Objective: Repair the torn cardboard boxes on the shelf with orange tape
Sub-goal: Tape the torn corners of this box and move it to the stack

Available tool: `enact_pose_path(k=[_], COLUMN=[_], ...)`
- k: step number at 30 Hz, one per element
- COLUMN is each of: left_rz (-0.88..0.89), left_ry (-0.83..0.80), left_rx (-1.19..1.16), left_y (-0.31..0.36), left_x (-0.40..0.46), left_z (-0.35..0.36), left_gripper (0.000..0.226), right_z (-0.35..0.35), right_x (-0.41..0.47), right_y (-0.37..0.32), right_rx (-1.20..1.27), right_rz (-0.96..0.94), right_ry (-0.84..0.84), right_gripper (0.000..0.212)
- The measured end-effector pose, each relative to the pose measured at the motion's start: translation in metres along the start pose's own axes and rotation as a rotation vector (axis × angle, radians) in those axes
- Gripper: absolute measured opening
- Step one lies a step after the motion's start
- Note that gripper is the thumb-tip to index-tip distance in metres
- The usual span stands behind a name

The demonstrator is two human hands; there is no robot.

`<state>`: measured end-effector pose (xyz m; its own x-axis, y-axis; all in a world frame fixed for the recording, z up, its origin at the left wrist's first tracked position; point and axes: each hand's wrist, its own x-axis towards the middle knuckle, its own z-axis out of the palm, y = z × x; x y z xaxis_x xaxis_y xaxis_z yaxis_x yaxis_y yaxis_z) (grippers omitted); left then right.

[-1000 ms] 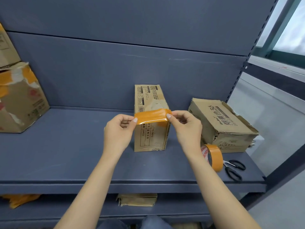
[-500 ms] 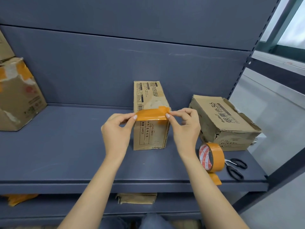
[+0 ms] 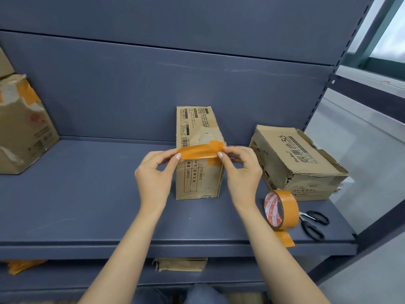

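While both hands work, count three cardboard boxes on the shelf (image 3: 87,207): the narrow box (image 3: 198,172) at centre, a torn box (image 3: 300,163) at three o'clock, a taped box (image 3: 22,128) at nine o'clock, cut off by the frame. One tape roll (image 3: 281,209), one scissors (image 3: 313,223). Another box below is mostly hidden. The left hand (image 3: 153,176) and right hand (image 3: 241,172) pinch the tape strip (image 3: 198,152) by its ends, stretched between fingertips across the narrow box's front top edge.

Bare blue-grey metal shelf (image 3: 87,205) left of narrow upright cardboard box (image 3: 197,172), right side crowded by torn wide cardboard box (image 3: 295,163), orange tape roll (image 3: 285,207), black-handled scissors (image 3: 313,222).
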<state>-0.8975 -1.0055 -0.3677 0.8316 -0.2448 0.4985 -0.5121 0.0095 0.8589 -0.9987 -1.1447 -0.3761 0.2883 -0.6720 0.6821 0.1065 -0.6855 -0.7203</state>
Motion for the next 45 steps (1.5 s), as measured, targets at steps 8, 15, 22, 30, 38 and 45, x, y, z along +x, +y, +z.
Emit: enact_pose_path(k=[8, 15, 22, 30, 38, 45], left_rz=[0.057, 0.066, 0.029, -0.123, -0.001, 0.029], left_ry=[-0.006, -0.007, -0.017, -0.094, -0.042, -0.161], left_rx=[0.018, 0.050, 0.064, 0.017, 0.201, 0.199], left_y=[-0.003, -0.003, -0.004, -0.003, -0.006, -0.014], left_x=[0.001, 0.002, 0.002, -0.001, 0.004, 0.014], left_z=[-0.001, -0.001, -0.002, 0.007, 0.017, 0.003], left_gripper=[0.018, 0.020, 0.029, 0.064, 0.055, 0.042], right_z=[0.005, 0.008, 0.004, 0.004, 0.011, -0.002], right_x=[0.000, 0.000, 0.004, 0.008, 0.012, 0.021], right_y=[0.006, 0.000, -0.007, -0.008, -0.010, -0.014], right_rx=[-0.037, -0.038, 0.049, -0.097, -0.224, -0.311], right_rz=[-0.050, -0.020, 0.197, 0.294, 0.297, 0.230], right_ry=[0.017, 0.019, -0.036, -0.290, -0.226, -0.304], right_gripper=[0.013, 0.015, 0.029, 0.071, 0.070, 0.044])
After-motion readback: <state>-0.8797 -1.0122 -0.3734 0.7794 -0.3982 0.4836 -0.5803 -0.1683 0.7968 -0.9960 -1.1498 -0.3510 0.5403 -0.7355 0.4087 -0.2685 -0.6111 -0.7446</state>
